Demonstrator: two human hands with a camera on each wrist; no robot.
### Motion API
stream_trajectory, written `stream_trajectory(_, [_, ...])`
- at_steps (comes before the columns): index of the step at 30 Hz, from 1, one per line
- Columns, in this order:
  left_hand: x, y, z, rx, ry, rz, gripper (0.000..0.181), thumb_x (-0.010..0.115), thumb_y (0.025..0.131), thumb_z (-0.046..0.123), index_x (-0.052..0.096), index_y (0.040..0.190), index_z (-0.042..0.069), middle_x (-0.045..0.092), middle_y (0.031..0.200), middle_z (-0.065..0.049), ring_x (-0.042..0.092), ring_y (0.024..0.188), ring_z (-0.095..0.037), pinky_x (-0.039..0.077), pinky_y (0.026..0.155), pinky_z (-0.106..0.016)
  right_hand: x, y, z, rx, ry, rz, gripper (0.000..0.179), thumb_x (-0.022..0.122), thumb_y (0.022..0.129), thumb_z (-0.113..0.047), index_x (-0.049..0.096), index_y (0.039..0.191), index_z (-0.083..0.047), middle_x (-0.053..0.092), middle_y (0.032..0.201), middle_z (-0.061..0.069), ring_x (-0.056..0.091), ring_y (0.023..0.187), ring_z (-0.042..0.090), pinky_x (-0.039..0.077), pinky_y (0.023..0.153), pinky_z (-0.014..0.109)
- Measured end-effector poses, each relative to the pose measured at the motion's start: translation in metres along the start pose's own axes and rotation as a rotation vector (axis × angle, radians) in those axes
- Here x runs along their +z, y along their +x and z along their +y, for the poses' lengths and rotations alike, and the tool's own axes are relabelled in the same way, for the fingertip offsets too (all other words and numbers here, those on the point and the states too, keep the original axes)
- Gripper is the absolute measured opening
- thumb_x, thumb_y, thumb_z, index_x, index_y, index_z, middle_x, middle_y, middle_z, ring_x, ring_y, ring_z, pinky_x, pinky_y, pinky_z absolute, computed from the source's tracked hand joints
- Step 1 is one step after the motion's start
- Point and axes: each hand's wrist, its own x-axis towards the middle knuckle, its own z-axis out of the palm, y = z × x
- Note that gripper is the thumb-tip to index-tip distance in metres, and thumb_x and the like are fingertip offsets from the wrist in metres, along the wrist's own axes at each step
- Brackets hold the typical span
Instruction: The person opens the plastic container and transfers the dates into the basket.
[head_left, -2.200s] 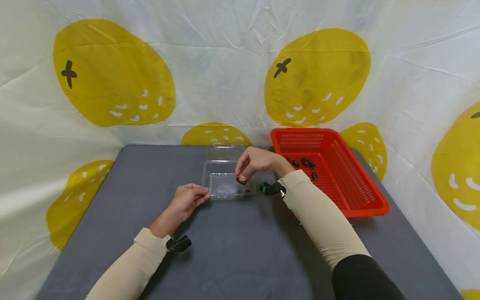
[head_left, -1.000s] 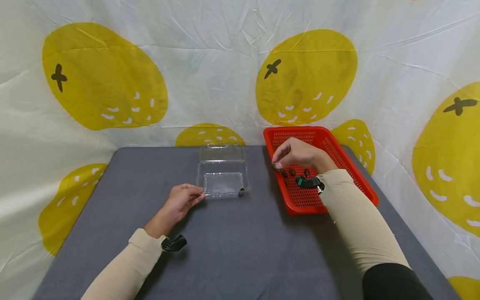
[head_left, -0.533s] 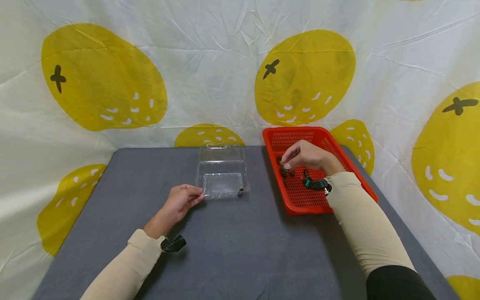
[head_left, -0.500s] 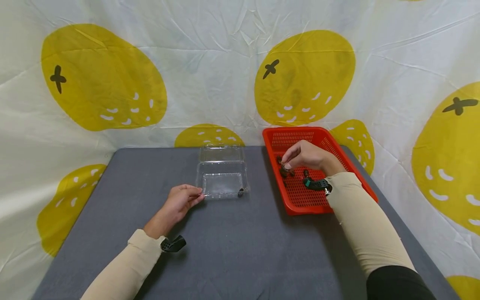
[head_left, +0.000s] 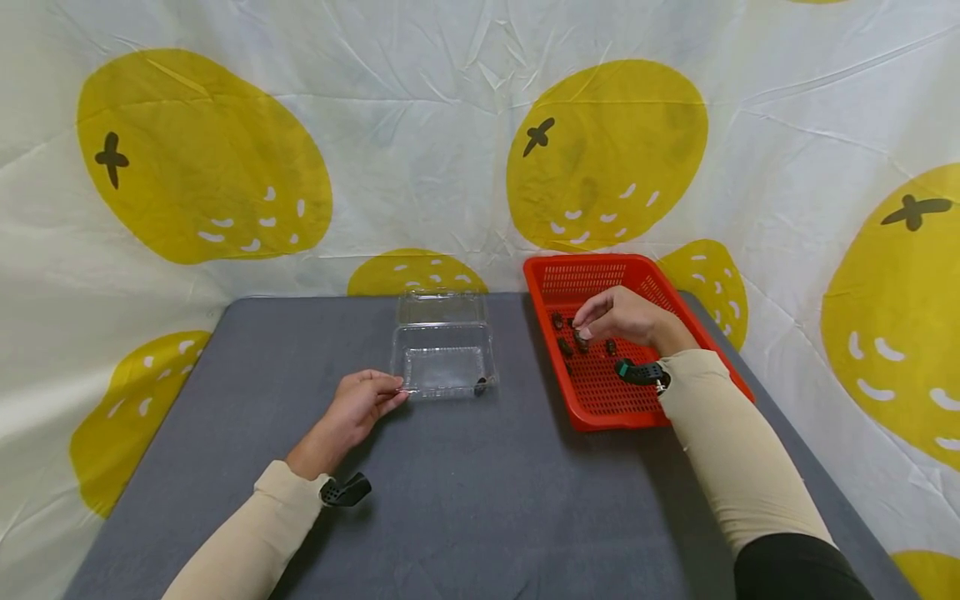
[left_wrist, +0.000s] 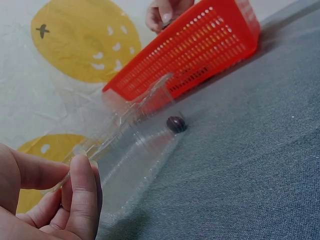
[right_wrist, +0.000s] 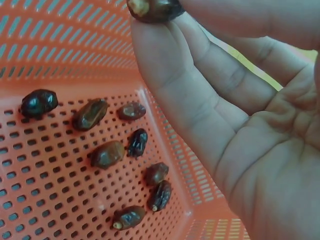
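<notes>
My left hand (head_left: 362,406) pinches the near left corner of a clear plastic clamshell box (head_left: 442,327), whose lid is folded back. One dark brown date (left_wrist: 175,124) lies inside, at the box's near right corner. My right hand (head_left: 626,317) is over the red plastic basket (head_left: 540,304), pinching a glossy date (right_wrist: 157,10) between thumb and fingertips. Below it, several loose dates (right_wrist: 107,154) lie spread on the basket's perforated floor, ranging from amber brown to nearly black.
A grey cloth-covered table (head_left: 465,492) carries the box left of the basket. The basket's slotted walls rise around the dates. Behind stands a white curtain (head_left: 420,167) printed with yellow fruit.
My right hand, holding a date, has gone from above the clear box to the basket, then slightly right within it. My left hand keeps its pinch on the box corner.
</notes>
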Motion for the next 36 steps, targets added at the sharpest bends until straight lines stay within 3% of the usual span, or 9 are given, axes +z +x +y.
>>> stream_trajectory(5, [0.0, 0.001, -0.001, 0.0, -0.014, 0.003, 0.005, 0.072, 0.094, -0.002, 0.068, 0.093, -0.004, 0.071, 0.087, -0.009, 0.072, 0.075, -0.014, 0.065, 0.074, -0.023, -0.001, 0.001, 0.005, 0.019, -0.012, 0.015, 0.028, 0.074, 0.093, -0.002, 0.069, 0.115, 0.015, 0.078, 0.087, 0.0, 0.075, 0.083, 0.019, 0.067, 0.085, 0.034])
stream_trajectory(12, [0.0, 0.001, -0.002, 0.008, -0.02, -0.004, 0.009, 0.068, 0.096, -0.005, 0.068, 0.088, 0.0, 0.071, 0.086, -0.007, 0.073, 0.075, -0.014, 0.065, 0.074, -0.023, -0.002, 0.005, 0.013, 0.043, -0.025, 0.017, 0.022, 0.075, 0.093, -0.004, 0.072, 0.109, 0.012, 0.078, 0.088, 0.002, 0.077, 0.084, 0.022, 0.067, 0.086, 0.037])
stream_trajectory(18, [-0.002, 0.003, -0.003, 0.01, -0.03, -0.003, 0.007, 0.069, 0.095, -0.004, 0.068, 0.089, -0.001, 0.072, 0.087, -0.008, 0.072, 0.074, -0.014, 0.065, 0.073, -0.023, -0.002, 0.011, 0.02, 0.08, -0.097, -0.003, 0.021, 0.076, 0.093, -0.008, 0.075, 0.107, 0.007, 0.08, 0.09, 0.004, 0.077, 0.09, 0.03, 0.064, 0.094, 0.048])
stream_trajectory(21, [-0.003, 0.004, -0.003, 0.011, -0.034, 0.0, 0.015, 0.066, 0.095, -0.006, 0.069, 0.084, 0.004, 0.071, 0.085, -0.007, 0.072, 0.074, -0.014, 0.065, 0.073, -0.023, -0.002, 0.015, 0.025, 0.1, -0.12, -0.025, 0.023, 0.075, 0.093, -0.008, 0.073, 0.109, 0.009, 0.079, 0.092, 0.006, 0.076, 0.093, 0.034, 0.062, 0.098, 0.052])
stream_trajectory(29, [-0.005, 0.005, -0.003, 0.003, -0.041, -0.006, 0.021, 0.065, 0.097, -0.007, 0.069, 0.081, 0.006, 0.072, 0.085, -0.007, 0.072, 0.073, -0.013, 0.065, 0.073, -0.022, 0.001, 0.021, 0.03, 0.153, -0.147, -0.042, 0.029, 0.074, 0.092, -0.007, 0.071, 0.114, 0.011, 0.079, 0.093, 0.007, 0.075, 0.088, 0.023, 0.064, 0.096, 0.05])
stream_trajectory(36, [-0.006, 0.005, -0.001, 0.002, -0.024, -0.017, 0.02, 0.065, 0.097, -0.005, 0.068, 0.082, 0.007, 0.071, 0.086, -0.007, 0.071, 0.074, -0.013, 0.065, 0.073, -0.022, 0.002, 0.024, 0.033, 0.194, -0.15, -0.053, 0.025, 0.073, 0.091, -0.003, 0.07, 0.111, 0.012, 0.077, 0.09, 0.007, 0.075, 0.085, 0.023, 0.063, 0.096, 0.051])
